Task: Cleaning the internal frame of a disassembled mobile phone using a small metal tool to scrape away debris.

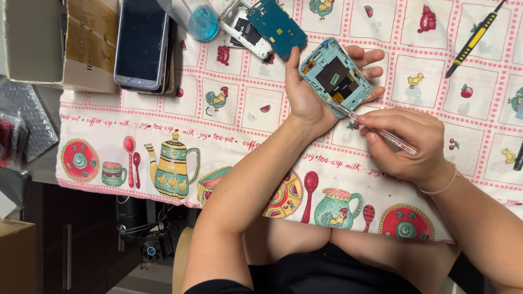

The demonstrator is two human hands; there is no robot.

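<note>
tablecloth (229, 117): white, pink grid, roosters, teapots, cups | phone frame (335, 76): pale teal, black and orange inside | circuit board (276, 26): dark teal | screwdriver (475, 38): black and yellow | tool (373, 127): clear, red-speckled

There is one view only, from a camera worn on the person's head. It looks steeply down, almost straight, onto the tablecloth (163, 117), and sits close enough that the forearms fill the near middle of the picture. The person's lap lies at the near edge, the table's far part at the top. At the left the view runs past the table edge to the floor and a cardboard box (60, 43).
</note>
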